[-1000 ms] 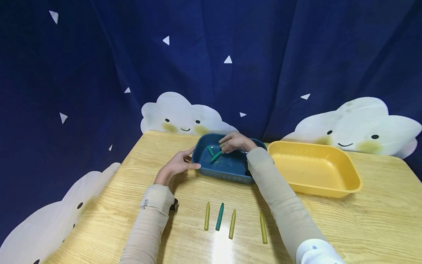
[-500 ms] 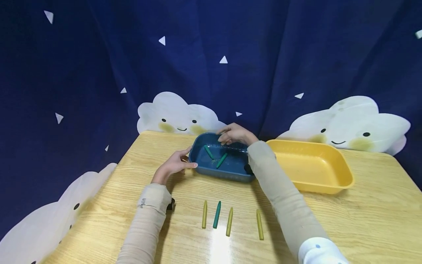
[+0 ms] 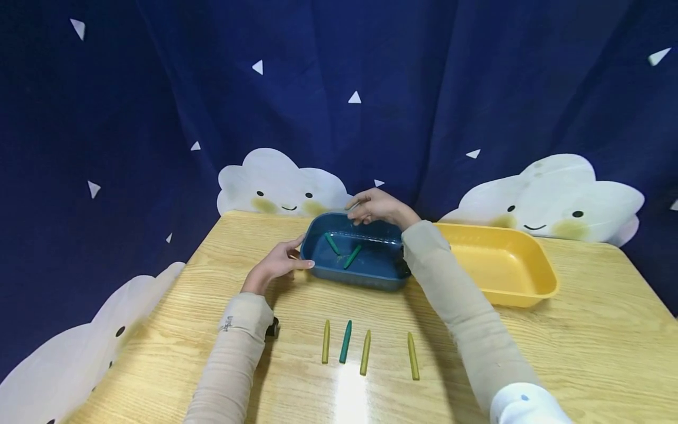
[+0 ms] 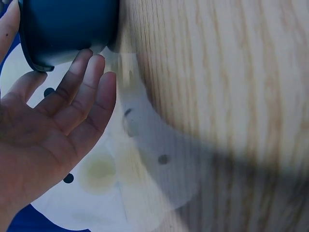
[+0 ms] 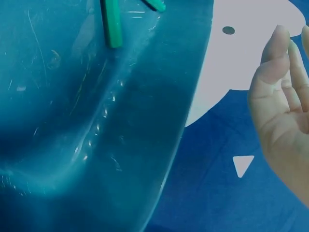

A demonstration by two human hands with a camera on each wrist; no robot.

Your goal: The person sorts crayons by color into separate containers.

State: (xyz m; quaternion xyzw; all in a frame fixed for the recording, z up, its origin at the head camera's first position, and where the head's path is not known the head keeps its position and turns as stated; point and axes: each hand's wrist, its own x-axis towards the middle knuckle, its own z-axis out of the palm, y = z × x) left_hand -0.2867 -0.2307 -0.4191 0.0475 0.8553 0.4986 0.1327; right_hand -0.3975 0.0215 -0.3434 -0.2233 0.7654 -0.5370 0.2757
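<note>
A dark blue plastic tray [image 3: 360, 278] sits at the back of the table with two green crayons [image 3: 332, 243] lying in it. My left hand [image 3: 275, 263] touches the tray's left end, thumb toward the front corner; in the left wrist view its fingers [image 4: 91, 92] are fairly straight. My right hand [image 3: 378, 207] hovers over the tray's far rim, fingers loosely bent and holding nothing. In the right wrist view that hand [image 5: 285, 111] is beyond the rim, apart from the crayons. Nearer the front lie a green crayon [image 3: 345, 341] and three yellow crayons [image 3: 365, 352].
A yellow tray [image 3: 498, 265] stands right of the blue one, partly behind my right sleeve [image 3: 466, 318]. Behind the wooden table [image 3: 296, 388] hangs a dark blue curtain [image 3: 296, 106] with clouds and white triangles.
My right hand has let go of a green crayon inside the blue tray and risen toward the far rim. The left hand stays at the tray's end. The view has shifted slightly.
</note>
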